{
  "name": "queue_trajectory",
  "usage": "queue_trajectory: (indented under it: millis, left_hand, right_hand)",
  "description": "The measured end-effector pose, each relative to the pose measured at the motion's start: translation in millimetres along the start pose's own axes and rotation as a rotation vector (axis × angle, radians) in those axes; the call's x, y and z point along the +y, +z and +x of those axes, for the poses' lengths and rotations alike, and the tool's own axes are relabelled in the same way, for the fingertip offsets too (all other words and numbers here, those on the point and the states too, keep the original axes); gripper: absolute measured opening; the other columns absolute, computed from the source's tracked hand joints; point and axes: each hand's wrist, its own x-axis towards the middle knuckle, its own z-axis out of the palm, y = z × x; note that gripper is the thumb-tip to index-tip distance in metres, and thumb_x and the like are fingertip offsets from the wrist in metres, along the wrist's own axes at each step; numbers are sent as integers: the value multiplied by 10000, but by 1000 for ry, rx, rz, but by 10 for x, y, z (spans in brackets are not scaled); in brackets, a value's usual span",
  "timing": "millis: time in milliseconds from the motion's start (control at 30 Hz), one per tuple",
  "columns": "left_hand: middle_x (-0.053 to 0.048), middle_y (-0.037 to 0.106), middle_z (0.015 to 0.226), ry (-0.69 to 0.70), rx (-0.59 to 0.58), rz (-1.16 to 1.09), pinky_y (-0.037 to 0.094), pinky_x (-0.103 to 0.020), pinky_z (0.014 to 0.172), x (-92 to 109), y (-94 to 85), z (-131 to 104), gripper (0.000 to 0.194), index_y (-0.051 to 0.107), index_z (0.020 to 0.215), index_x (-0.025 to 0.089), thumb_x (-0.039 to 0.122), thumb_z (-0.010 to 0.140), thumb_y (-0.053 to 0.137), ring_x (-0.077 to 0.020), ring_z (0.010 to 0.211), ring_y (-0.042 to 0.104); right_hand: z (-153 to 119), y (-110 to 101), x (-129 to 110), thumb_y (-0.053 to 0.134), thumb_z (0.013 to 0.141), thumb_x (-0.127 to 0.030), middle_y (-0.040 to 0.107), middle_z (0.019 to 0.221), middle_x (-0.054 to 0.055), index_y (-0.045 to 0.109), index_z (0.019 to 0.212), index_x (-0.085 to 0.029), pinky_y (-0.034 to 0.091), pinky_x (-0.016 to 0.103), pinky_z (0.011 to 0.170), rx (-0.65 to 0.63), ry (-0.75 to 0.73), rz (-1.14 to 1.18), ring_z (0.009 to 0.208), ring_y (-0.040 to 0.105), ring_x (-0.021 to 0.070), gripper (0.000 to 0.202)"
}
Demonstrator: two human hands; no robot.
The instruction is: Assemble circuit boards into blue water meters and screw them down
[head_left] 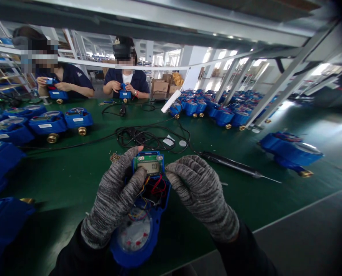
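Note:
My left hand (116,191), in a grey knit glove with bare fingertips, grips a small display module (150,164). Its green board carries an LCD reading about 0.0, set in a blue housing. Below the display lies an opened blue water meter (136,245) with a round clear dial and red, yellow and white wires (158,187) in its compartment. My right hand (198,188), gloved alike, has its thumb and fingers pinched together at the display's right edge. Whatever is between those fingertips is too small to make out.
Small brass screws (115,157) lie in a pile beyond my left hand. An electric screwdriver (231,164) rests at right, near tangled black cable (130,134). Blue meters (48,126) line the left; one meter (290,151) stands at right. Two people handle meters across the green table (217,138).

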Motion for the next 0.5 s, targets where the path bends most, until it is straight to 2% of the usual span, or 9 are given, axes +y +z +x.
queue_trajectory:
  millis: [133, 200, 267, 333, 400, 500]
  left_hand:
    - [-3, 645, 1379, 13, 18, 18, 497, -278, 1094, 29, 5, -11, 466, 602, 1367, 288, 339, 912, 690, -206, 1275, 603]
    - [-1, 665, 1349, -4, 13, -35, 515, -273, 1070, 42, 12, -8, 452, 607, 1355, 290, 328, 913, 691, -200, 1242, 627]
    - [-6, 669, 1343, -19, -2, -78, 525, -300, 1064, 46, 16, 0, 455, 602, 1359, 298, 322, 914, 691, -209, 1210, 649]
    - [-20, 663, 1352, -37, -23, -115, 526, -340, 1069, 40, 14, 7, 466, 588, 1373, 303, 322, 918, 685, -229, 1208, 652]
    - [-29, 632, 1396, -63, -26, -142, 516, -365, 1084, 26, 10, 6, 495, 565, 1398, 308, 328, 918, 682, -248, 1257, 623]
    - [-42, 592, 1441, -118, 52, -152, 516, -381, 1083, -4, 0, -18, 631, 490, 1465, 324, 348, 879, 723, -263, 1298, 592]
  right_hand:
    - [38, 5, 32, 606, 937, -175, 697, 941, 65, 679, 983, -133, 519, 422, 847, 11, -5, 41, 904, 632, 221, 96]
    - [50, 24, 60, 611, 933, -186, 692, 925, 60, 674, 958, -130, 514, 381, 850, 14, 84, 140, 893, 633, 196, 87]
    - [53, 58, 90, 632, 916, -218, 687, 878, 36, 670, 914, -144, 512, 317, 788, -32, 272, 360, 830, 633, 159, 84]
    - [39, 108, 112, 656, 904, -283, 682, 817, 5, 668, 866, -167, 501, 264, 719, -134, 510, 686, 763, 628, 128, 123]
    - [12, 176, 117, 687, 893, -360, 690, 801, -14, 680, 855, -187, 501, 240, 727, -200, 708, 1031, 758, 635, 112, 177]
    - [-20, 292, 95, 764, 843, -418, 700, 830, -29, 706, 885, -209, 498, 231, 801, -156, 855, 1353, 796, 642, 97, 221]
